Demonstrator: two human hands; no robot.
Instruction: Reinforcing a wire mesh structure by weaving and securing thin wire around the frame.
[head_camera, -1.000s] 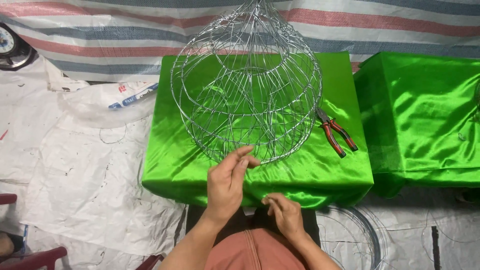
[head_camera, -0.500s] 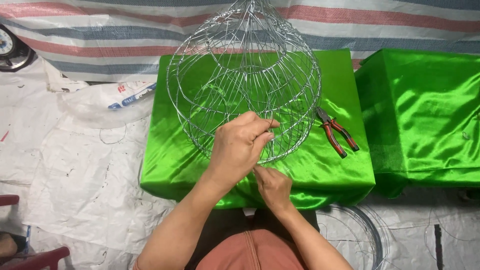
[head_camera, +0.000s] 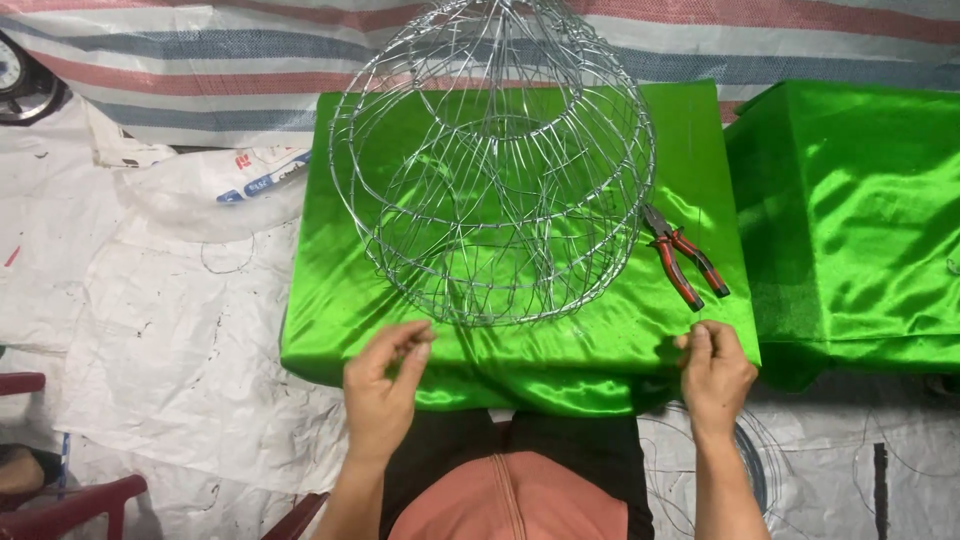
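Note:
A large round wire frame (head_camera: 495, 165) stands on a box covered in shiny green cloth (head_camera: 340, 300). My left hand (head_camera: 385, 390) is at the cloth's front edge, just below the frame's lower left, with thumb and fingers pinched together. My right hand (head_camera: 712, 370) is at the front right corner, also pinched, close below the red-handled pliers (head_camera: 683, 258). A very thin strand of wire seems to run between the two hands; it barely shows. Neither hand touches the frame.
A second green-covered box (head_camera: 850, 220) stands to the right. White sacking (head_camera: 150, 300) covers the floor on the left, with a striped tarp (head_camera: 200, 60) behind. A coil of wire (head_camera: 750, 470) lies on the floor at my right. A red chair (head_camera: 60, 510) is at lower left.
Both hands have left the frame's lower rim and spread apart along the cloth's front edge, left hand down and left, right hand far to the right. The frame stays put.

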